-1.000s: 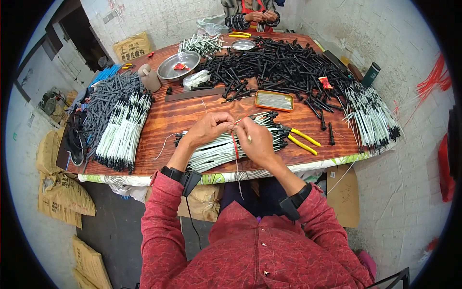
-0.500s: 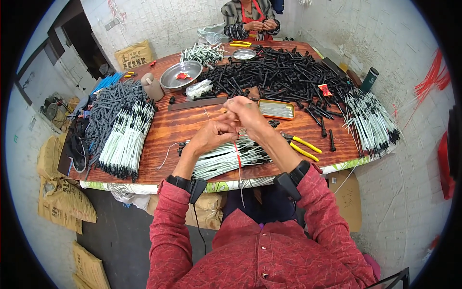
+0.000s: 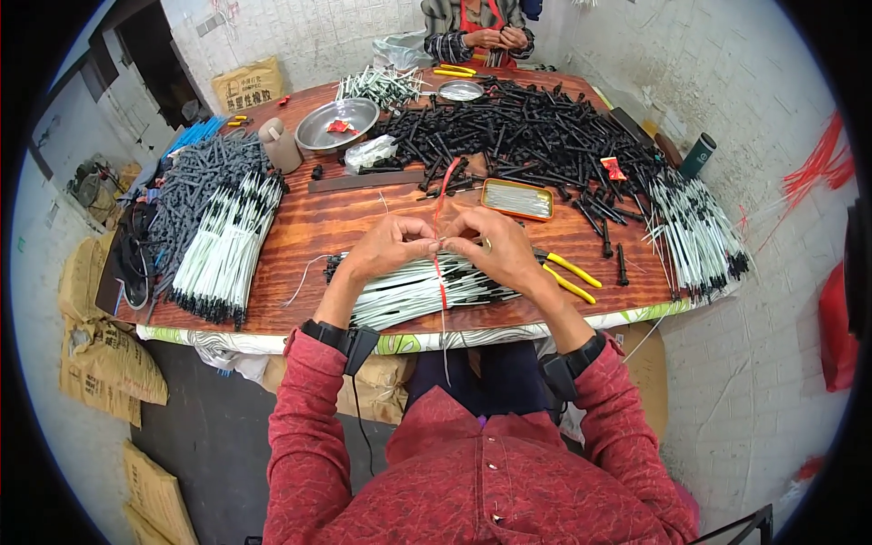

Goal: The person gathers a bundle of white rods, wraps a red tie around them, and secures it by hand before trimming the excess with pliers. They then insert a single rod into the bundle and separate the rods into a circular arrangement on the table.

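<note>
A bundle of pale green-white rods with black ends lies crosswise on the table in front of me. Around its middle runs a red strip, whose free end sticks up beyond my fingers. My left hand pinches the strip at the top of the bundle between thumb and fingers. Close against it, my right hand pinches the same strip, fingertips nearly touching the left ones. The exact crossing of the strip is hidden by my fingers. Yellow-handled pliers lie just right of the bundle.
Beyond my hands are a tin of thin pins, a dark flat bar and a heap of black plastic parts. Further rod bundles stand left and right. A metal bowl and a co-worker's hands are farther off.
My right hand has come down and nearer to me, meeting the left at the bundle. The red strip's free end now stands up beyond the fingers.
</note>
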`<state>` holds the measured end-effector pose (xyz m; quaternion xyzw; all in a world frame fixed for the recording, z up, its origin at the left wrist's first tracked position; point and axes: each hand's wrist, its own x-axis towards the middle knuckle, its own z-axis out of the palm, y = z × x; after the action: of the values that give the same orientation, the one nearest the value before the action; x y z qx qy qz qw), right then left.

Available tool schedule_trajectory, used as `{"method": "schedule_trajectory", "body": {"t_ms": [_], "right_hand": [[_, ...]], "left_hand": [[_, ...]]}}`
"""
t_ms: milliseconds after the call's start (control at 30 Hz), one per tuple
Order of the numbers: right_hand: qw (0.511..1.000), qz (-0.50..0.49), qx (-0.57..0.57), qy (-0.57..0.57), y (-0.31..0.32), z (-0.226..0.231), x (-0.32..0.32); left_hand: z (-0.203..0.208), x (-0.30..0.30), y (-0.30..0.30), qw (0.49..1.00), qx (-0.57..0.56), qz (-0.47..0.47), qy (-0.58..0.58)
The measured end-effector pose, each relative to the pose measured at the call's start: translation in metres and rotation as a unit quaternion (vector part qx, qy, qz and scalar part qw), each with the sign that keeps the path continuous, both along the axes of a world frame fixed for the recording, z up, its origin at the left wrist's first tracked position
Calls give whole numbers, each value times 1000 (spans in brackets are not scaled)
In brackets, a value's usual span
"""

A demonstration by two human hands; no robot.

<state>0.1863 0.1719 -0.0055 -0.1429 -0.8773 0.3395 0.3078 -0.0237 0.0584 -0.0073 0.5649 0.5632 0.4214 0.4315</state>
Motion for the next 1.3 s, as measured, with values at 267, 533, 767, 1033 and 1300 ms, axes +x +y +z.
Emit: {"method": "schedule_trajectory", "body": {"t_ms": [267, 533, 767, 1033, 1300], "right_hand": [[987, -83, 140, -15, -12, -13, 2], [971, -70, 220, 60, -37, -12, -1], [973, -63, 215, 50, -42, -13, -1], [982, -25, 183, 44, -44, -8, 4], [991, -76, 105, 18, -35, -15, -4]], "left_hand": [[-6, -5, 3, 1000, -17, 8, -8], [-10, -11, 2, 998, -25, 8, -56], [-8, -12, 2, 998, -19, -6, -52], [-12, -8, 4, 998, 30, -12, -51], [-15, -10, 5, 999, 19, -8, -40]]}}
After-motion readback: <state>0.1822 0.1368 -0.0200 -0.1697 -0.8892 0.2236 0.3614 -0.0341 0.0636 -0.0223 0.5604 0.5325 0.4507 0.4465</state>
